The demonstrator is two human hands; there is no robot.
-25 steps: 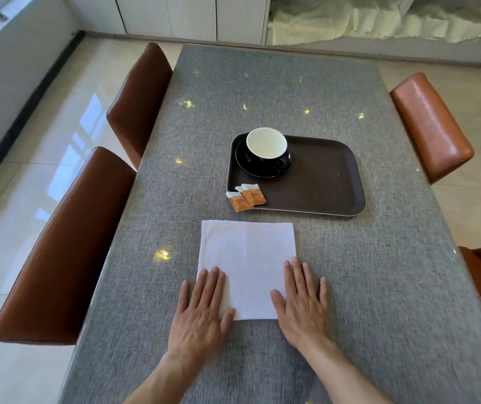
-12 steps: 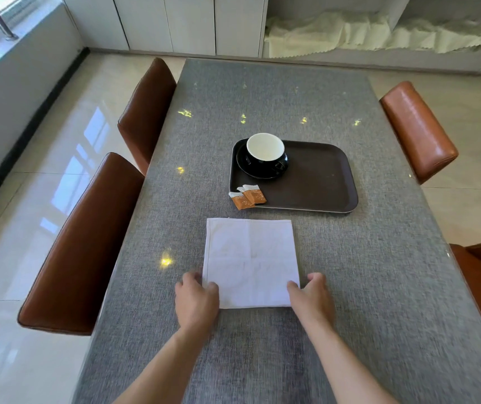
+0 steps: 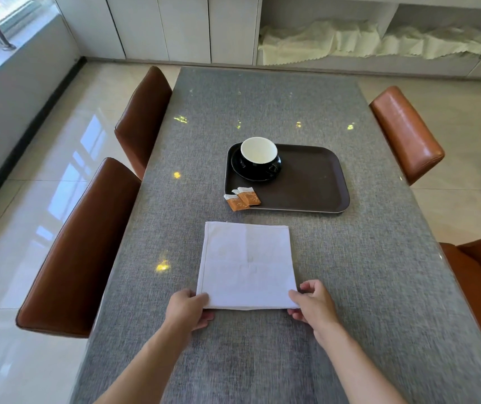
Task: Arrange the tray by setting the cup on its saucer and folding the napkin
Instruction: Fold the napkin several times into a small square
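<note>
The white napkin [image 3: 247, 265] lies flat and square on the grey worktop [image 3: 364, 272], on the near side of the tray and well apart from it. Its near edge is lifted slightly, with a thin shadow under it. The left hand [image 3: 188, 310] is closed on the near left corner, thumb on top of the cloth and fingers curled beneath. The right hand [image 3: 313, 306] is clamped the same way on the near right corner, thumb lying on the cloth and fingers tucked under the edge. Both forearms reach in from the bottom of the view, angled toward each other, bare to the elbow.

Beyond the napkin, the dark brown tray [image 3: 315, 182] sits on the worktop. At its far left corner the black cup [image 3: 259, 157], white inside, stands upright on the black saucer [image 3: 243, 173]. Two orange sachets [image 3: 242, 198] lie side by side at the tray's near left corner, the left one overhanging the rim. Brown leather chairs [image 3: 82, 243] stand along both sides of the worktop.
</note>
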